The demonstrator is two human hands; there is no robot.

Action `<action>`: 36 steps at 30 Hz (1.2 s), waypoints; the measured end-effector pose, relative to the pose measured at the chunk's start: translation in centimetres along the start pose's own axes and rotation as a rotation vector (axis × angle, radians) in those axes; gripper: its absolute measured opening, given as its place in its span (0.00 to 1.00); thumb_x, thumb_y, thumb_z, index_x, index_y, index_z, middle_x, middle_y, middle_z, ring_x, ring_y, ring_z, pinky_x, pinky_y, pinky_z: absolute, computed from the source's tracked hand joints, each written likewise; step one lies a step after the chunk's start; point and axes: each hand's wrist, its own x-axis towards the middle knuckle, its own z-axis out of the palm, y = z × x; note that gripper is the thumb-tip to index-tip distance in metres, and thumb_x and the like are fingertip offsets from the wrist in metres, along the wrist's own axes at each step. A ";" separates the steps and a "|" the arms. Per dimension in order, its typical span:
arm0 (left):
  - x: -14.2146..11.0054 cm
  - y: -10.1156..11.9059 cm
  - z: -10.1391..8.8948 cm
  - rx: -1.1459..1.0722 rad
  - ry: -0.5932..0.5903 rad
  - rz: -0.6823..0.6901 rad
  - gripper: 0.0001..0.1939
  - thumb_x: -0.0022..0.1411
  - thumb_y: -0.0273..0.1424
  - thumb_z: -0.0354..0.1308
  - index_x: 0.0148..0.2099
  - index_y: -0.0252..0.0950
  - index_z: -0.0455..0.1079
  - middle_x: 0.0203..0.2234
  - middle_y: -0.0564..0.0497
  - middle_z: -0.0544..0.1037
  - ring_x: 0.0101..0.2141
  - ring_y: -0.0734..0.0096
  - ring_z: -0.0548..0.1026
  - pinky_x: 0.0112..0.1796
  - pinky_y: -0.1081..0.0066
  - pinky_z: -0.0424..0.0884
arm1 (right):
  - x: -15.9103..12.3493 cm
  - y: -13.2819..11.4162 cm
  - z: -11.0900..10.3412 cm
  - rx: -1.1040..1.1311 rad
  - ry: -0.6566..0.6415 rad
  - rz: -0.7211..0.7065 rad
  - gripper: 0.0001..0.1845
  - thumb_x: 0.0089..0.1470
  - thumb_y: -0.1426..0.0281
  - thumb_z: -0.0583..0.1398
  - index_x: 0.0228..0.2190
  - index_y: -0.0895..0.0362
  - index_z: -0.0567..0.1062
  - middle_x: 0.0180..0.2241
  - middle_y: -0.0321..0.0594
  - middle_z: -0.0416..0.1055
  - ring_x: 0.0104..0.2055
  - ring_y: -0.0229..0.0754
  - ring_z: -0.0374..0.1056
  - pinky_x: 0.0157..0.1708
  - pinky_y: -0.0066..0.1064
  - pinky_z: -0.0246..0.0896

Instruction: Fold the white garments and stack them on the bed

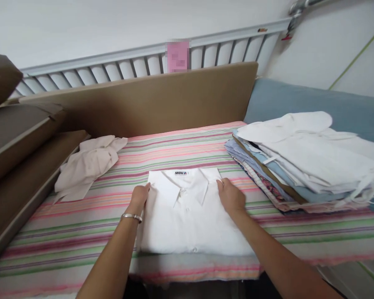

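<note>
A white shirt (187, 224) lies folded into a rectangle in front of me, its collar at the far end and buttons running down the middle. Inside the collar is a dark printed label (180, 173). My left hand (140, 196), with a bracelet (132, 216) at the wrist, pinches the shirt's left edge below the shoulder. On the opposite side my right hand (232, 195) grips the right edge near the shoulder, thumb on top. The fingers of both hands are partly hidden under the cloth.
Striped cloth (174, 149) covers the work surface. To the right is a stack of folded garments (311, 158); to the left, crumpled pale fabric (90, 164) beside brown cardboard packages (25, 166). A cardboard panel (162, 104) stands at the back before a radiator (121, 70).
</note>
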 end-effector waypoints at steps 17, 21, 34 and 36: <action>-2.5 -1.0 -1.9 -0.167 -0.203 -0.121 0.12 0.54 0.39 0.52 0.25 0.36 0.65 0.19 0.48 0.73 0.22 0.68 0.71 0.25 0.70 0.63 | 0.9 0.5 0.2 0.146 -0.080 -0.003 0.19 0.60 0.60 0.47 0.41 0.57 0.71 0.32 0.49 0.75 0.34 0.47 0.71 0.29 0.32 0.56; -7.5 -2.3 -4.4 -0.333 -0.285 -0.135 0.11 0.50 0.37 0.54 0.30 0.34 0.69 0.22 0.50 0.76 0.23 0.71 0.73 0.24 0.73 0.65 | 1.6 2.5 -0.6 0.496 -0.161 -0.115 0.16 0.56 0.63 0.52 0.40 0.58 0.73 0.36 0.46 0.75 0.38 0.43 0.70 0.35 0.30 0.59; -14.2 -6.8 -3.0 -0.443 -0.218 -0.193 0.20 0.44 0.42 0.54 0.38 0.35 0.68 0.20 0.54 0.74 0.21 0.68 0.72 0.20 0.72 0.61 | -10.9 10.0 -2.8 1.005 -0.332 0.101 0.13 0.50 0.64 0.53 0.31 0.57 0.74 0.21 0.33 0.69 0.17 0.33 0.61 0.18 0.24 0.55; -14.1 -6.7 -3.1 -0.483 -0.300 -0.258 0.14 0.50 0.39 0.52 0.38 0.37 0.66 0.17 0.57 0.70 0.19 0.71 0.70 0.20 0.74 0.61 | -11.3 9.9 -2.7 1.021 -0.362 0.117 0.11 0.50 0.64 0.54 0.28 0.57 0.73 0.20 0.32 0.68 0.16 0.31 0.61 0.16 0.22 0.52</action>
